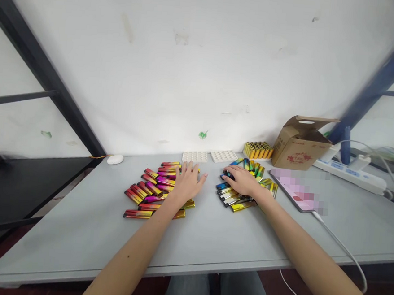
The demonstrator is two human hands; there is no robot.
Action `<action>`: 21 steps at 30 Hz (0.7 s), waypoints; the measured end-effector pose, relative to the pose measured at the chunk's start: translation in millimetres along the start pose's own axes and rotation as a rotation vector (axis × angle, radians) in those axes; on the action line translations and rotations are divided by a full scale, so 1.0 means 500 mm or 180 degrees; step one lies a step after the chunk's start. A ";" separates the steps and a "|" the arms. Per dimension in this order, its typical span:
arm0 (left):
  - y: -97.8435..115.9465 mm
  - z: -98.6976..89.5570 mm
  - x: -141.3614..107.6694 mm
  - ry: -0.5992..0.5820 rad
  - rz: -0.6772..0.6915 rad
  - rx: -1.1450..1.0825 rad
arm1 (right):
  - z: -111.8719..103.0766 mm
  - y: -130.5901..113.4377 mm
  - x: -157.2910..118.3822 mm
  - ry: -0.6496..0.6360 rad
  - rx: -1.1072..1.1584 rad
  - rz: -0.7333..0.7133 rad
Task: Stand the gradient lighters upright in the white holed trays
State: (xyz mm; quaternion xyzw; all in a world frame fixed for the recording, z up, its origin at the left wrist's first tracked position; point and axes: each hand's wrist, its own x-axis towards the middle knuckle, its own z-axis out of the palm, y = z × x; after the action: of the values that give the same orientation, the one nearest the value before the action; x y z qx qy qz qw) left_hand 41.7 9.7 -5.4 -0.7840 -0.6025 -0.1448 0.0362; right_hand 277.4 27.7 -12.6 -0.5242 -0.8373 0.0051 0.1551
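Just beneath bare fingers (189,166), slim, glossy lighters (153,188), oblong and metallic-sheened.

Soft, fairly even light brightened the wall (188,84) and the tabletop (89,234); its source could not be told. Shadows were faint, except below the tabletop, where the floor (153,292) looked dim. Small glints streaked the glossy lighters (138,214). Wide-angle distortion splayed the 2 posts (38,52) outward, fine detail looked soft, and pixel blocks covered parts of the phone (287,186).
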 end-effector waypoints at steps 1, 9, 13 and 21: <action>0.010 0.010 0.003 -0.0068 -0.0103 0.0023 | 0.000 0.000 0.000 0.0005 -0.0004 -0.0002; 0.003 0.044 0.001 -0.0108 -0.0033 0.0221 | -0.001 -0.002 -0.003 0.0026 0.0002 -0.0039; -0.018 0.040 -0.006 -0.0028 0.0106 0.0188 | -0.004 -0.004 -0.008 0.0013 0.0018 -0.0036; -0.045 0.028 -0.007 -0.0093 0.0309 0.0152 | -0.002 0.001 -0.008 0.0017 0.0036 -0.0065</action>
State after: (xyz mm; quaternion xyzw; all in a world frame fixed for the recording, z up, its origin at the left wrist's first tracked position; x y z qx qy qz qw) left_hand 22.1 15.8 -22.6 -0.8133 -0.5676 -0.1169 0.0530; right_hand 279.7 24.3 -12.5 -0.5147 -0.8422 0.0068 0.1604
